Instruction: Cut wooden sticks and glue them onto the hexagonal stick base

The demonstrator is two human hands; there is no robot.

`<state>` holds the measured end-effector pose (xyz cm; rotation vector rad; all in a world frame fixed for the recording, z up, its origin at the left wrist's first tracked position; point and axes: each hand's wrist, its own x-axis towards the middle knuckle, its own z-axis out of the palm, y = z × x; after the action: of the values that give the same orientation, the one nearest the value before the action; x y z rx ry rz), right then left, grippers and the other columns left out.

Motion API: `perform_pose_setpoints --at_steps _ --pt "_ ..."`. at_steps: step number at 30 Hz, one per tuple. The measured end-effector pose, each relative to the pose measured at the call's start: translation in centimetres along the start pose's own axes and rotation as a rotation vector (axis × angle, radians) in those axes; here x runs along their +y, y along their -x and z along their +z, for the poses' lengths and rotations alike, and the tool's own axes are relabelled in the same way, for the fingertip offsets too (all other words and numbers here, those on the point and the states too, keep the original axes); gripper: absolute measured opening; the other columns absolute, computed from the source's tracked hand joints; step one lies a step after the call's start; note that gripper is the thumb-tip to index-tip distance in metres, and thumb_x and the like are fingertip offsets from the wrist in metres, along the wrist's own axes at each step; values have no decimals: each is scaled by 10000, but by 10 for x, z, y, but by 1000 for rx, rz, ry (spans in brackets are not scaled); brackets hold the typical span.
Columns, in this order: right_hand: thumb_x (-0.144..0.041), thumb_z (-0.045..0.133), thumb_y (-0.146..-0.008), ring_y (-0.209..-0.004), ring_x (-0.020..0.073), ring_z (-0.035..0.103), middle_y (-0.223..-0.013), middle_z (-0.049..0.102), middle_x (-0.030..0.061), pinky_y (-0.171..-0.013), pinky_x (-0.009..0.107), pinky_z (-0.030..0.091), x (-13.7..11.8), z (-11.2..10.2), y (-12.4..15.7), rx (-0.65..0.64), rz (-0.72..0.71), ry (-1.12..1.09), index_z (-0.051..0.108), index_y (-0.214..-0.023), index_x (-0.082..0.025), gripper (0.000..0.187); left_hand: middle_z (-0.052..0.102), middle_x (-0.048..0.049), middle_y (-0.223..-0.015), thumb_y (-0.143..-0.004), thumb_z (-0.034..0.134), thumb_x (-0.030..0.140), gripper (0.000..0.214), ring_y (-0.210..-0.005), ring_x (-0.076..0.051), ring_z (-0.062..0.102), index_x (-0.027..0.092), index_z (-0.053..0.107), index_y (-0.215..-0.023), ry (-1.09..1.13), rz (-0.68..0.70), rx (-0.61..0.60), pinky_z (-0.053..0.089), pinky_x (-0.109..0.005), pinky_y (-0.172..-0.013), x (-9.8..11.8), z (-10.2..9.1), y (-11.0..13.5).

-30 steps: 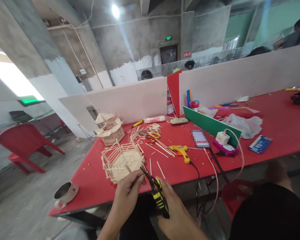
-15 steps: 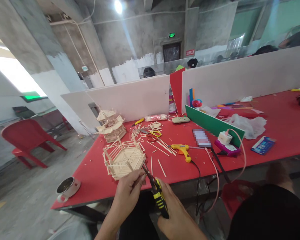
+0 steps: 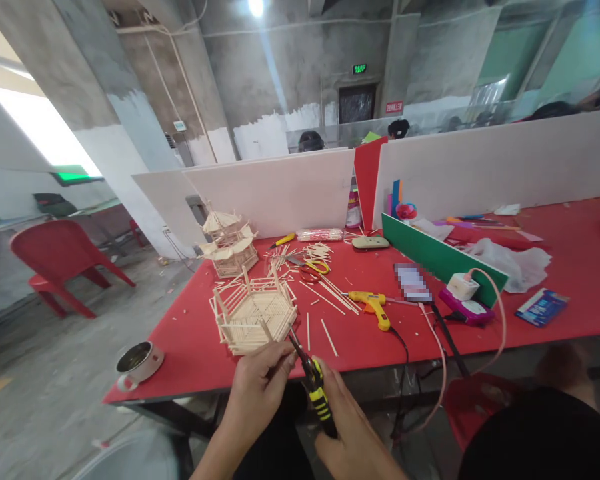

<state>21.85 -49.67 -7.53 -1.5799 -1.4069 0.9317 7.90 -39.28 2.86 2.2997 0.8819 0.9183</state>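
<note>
My left hand (image 3: 257,390) pinches a thin wooden stick (image 3: 269,331) at the near edge of the red table (image 3: 190,347). My right hand (image 3: 353,430) grips yellow-and-black cutting pliers (image 3: 313,383), whose jaws meet the stick close to my left fingertips. Just beyond them sits a hexagonal frame of wooden sticks (image 3: 253,313). Behind that frame stands a small tiered pagoda model of sticks (image 3: 230,240).
Loose sticks (image 3: 325,290), yellow scissors (image 3: 313,267), a yellow glue gun (image 3: 375,307) with its cable, a power strip (image 3: 467,300) and a green board (image 3: 440,257) lie on the table. A metal cup (image 3: 137,360) sits at the near left corner. White dividers back the table; a red chair (image 3: 63,260) stands left.
The view has shifted a little, so the table sits lower and further right in frame. My hands keep the same hold on the stick and the pliers.
</note>
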Motion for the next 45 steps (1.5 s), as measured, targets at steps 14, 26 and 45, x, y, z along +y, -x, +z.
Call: perform_pose_setpoints --at_steps 14,26,45 --pt "-140 523 -663 -1414 264 376 -1518 435 89 -1167 447 292 -20 -59 -49 34 -36 55 360 -1505 -204 860 734 -4 -749 -886 626 293 151 -689 -151 706 208 659 -1007 147 -184 392 548 -206 -657 -30 -22 2" --pt "-443 754 -690 -1075 427 623 -1055 652 324 -770 500 407 -1 -187 -244 383 321 646 690 -817 -87 384 669 -33 -907 -882 629 208 171 -805 -153 667 263 727 -1011 -53 -54 504 537 -207 -706 -59 -49 14" --pt "-536 588 -882 -534 106 515 -620 582 -10 -475 207 371 -118 -60 -180 224 -84 -328 678 -866 -187 360 724 -62 -1104 -860 672 253 260 -1038 -252 671 294 683 -1116 59 50 569 546 -369 -895 -61 -52 -25"
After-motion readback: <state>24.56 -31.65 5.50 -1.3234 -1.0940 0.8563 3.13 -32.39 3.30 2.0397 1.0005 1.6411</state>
